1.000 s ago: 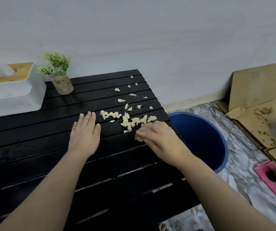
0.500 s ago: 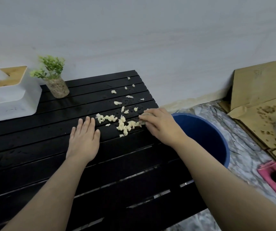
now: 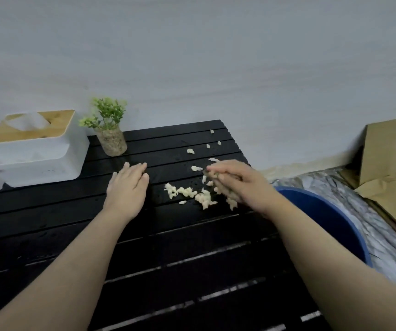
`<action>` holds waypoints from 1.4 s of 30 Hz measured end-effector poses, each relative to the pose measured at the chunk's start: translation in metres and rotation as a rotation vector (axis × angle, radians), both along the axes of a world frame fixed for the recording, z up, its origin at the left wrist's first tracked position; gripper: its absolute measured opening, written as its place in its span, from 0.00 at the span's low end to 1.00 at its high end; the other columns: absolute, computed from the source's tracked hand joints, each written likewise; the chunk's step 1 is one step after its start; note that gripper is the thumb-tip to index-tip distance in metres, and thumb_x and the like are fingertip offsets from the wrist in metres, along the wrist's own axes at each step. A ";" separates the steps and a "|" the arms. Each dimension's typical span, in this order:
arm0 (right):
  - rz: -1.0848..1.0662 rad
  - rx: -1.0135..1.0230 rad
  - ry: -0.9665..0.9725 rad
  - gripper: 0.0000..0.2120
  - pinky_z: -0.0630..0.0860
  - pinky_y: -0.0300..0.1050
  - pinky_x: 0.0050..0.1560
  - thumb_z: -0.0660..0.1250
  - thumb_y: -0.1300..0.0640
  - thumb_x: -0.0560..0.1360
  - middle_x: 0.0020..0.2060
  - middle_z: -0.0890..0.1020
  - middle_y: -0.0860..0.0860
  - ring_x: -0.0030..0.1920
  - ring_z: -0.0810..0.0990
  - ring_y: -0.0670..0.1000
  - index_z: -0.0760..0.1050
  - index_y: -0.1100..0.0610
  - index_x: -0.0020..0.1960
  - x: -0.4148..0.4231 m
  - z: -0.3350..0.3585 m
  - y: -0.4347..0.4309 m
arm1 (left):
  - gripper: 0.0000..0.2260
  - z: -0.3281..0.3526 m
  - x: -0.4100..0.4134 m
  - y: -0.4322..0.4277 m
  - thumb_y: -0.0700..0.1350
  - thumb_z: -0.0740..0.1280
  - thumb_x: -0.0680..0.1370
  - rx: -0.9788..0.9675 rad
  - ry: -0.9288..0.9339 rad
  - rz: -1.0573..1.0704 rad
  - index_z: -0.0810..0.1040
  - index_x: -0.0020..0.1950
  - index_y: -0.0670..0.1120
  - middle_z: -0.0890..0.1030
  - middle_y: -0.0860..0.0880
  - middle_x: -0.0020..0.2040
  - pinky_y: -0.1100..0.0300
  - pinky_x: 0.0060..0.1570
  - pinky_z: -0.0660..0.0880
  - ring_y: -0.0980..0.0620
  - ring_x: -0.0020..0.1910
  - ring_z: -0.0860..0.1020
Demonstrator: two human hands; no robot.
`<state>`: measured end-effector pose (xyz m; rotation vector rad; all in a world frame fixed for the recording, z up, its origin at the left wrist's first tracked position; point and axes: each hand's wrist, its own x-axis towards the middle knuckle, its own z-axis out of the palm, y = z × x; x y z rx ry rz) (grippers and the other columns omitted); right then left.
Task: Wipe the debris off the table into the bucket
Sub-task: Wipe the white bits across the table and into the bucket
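Note:
Pale yellow debris (image 3: 187, 192) lies in a loose heap on the black slatted table (image 3: 168, 237), near its right edge, and a few stray bits (image 3: 190, 151) sit farther back. My right hand (image 3: 237, 185) rests on its edge against the right side of the heap, fingers curled. Something small and dark shows at its fingertips, but I cannot make out what. My left hand (image 3: 127, 187) lies flat on the slats left of the heap, palm down, holding nothing. The blue bucket (image 3: 321, 211) stands on the floor beside the table's right edge, partly hidden by my right forearm.
A white tissue box with a wooden lid (image 3: 34, 149) and a small potted plant (image 3: 111, 134) stand at the table's back left. Cardboard (image 3: 393, 158) leans on the wall at the right, over a marbled floor (image 3: 335, 185).
My right hand swung from the heap's near side round to its right and far side. The camera tilted up. My left hand stayed flat on the table.

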<state>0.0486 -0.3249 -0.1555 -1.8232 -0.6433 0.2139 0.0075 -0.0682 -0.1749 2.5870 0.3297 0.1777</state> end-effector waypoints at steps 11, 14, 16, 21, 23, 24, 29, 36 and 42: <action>-0.286 -0.062 0.053 0.15 0.77 0.39 0.34 0.63 0.54 0.76 0.34 0.80 0.45 0.34 0.81 0.46 0.74 0.56 0.61 0.204 -0.014 0.066 | 0.23 -0.039 0.036 0.008 0.52 0.44 0.81 0.238 0.146 -0.054 0.45 0.76 0.50 0.45 0.53 0.78 0.54 0.74 0.38 0.54 0.76 0.40; -0.268 -0.824 -0.257 0.24 0.63 0.54 0.69 0.63 0.45 0.74 0.68 0.70 0.53 0.69 0.65 0.56 0.68 0.49 0.69 0.229 -0.049 0.076 | 0.23 -0.041 0.037 0.009 0.52 0.43 0.81 0.248 0.138 -0.052 0.45 0.76 0.51 0.45 0.53 0.78 0.54 0.74 0.38 0.54 0.76 0.40; -0.275 -0.797 -0.340 0.21 0.58 0.48 0.71 0.61 0.53 0.77 0.71 0.65 0.56 0.71 0.62 0.57 0.67 0.52 0.70 0.229 -0.056 0.079 | 0.23 -0.042 0.036 0.008 0.52 0.43 0.81 0.248 0.137 -0.053 0.45 0.76 0.51 0.45 0.53 0.78 0.54 0.74 0.38 0.54 0.76 0.40; 0.046 -0.573 -0.466 0.16 0.62 0.41 0.66 0.63 0.63 0.77 0.64 0.75 0.57 0.66 0.71 0.55 0.74 0.59 0.64 0.174 -0.036 0.071 | 0.23 -0.039 0.036 0.007 0.52 0.44 0.81 0.243 0.138 -0.058 0.46 0.76 0.50 0.45 0.53 0.78 0.54 0.74 0.39 0.54 0.76 0.40; 0.253 -0.566 -0.480 0.17 0.60 0.39 0.68 0.65 0.63 0.76 0.66 0.74 0.54 0.68 0.69 0.50 0.74 0.56 0.65 0.136 -0.032 0.065 | 0.23 -0.038 0.036 0.007 0.52 0.44 0.81 0.240 0.140 -0.057 0.46 0.76 0.50 0.45 0.52 0.78 0.54 0.74 0.39 0.54 0.76 0.40; 0.342 -0.560 -0.461 0.18 0.60 0.39 0.70 0.65 0.63 0.76 0.66 0.74 0.51 0.69 0.68 0.48 0.73 0.54 0.65 0.120 -0.030 0.060 | 0.23 -0.039 0.036 0.007 0.52 0.44 0.81 0.241 0.138 -0.056 0.46 0.76 0.50 0.45 0.52 0.78 0.54 0.74 0.39 0.54 0.76 0.40; 0.434 -0.433 -0.351 0.19 0.66 0.32 0.64 0.66 0.62 0.75 0.62 0.75 0.45 0.62 0.73 0.39 0.73 0.53 0.66 0.119 -0.012 0.037 | 0.23 -0.040 0.036 0.009 0.52 0.44 0.80 0.242 0.133 -0.053 0.46 0.75 0.50 0.45 0.53 0.78 0.53 0.75 0.39 0.54 0.76 0.40; 0.024 -0.678 -0.309 0.23 0.53 0.44 0.73 0.65 0.54 0.76 0.71 0.66 0.53 0.73 0.59 0.51 0.66 0.49 0.70 0.191 -0.048 0.035 | 0.23 -0.039 0.036 0.008 0.52 0.44 0.81 0.238 0.136 -0.052 0.47 0.76 0.50 0.46 0.53 0.78 0.54 0.75 0.39 0.54 0.76 0.40; 0.238 -0.543 -0.511 0.21 0.62 0.43 0.69 0.65 0.67 0.74 0.65 0.75 0.51 0.67 0.70 0.49 0.73 0.55 0.66 0.133 -0.039 0.016 | 0.23 -0.039 0.035 0.008 0.51 0.44 0.80 0.236 0.127 -0.051 0.47 0.76 0.50 0.46 0.53 0.78 0.53 0.75 0.40 0.54 0.76 0.41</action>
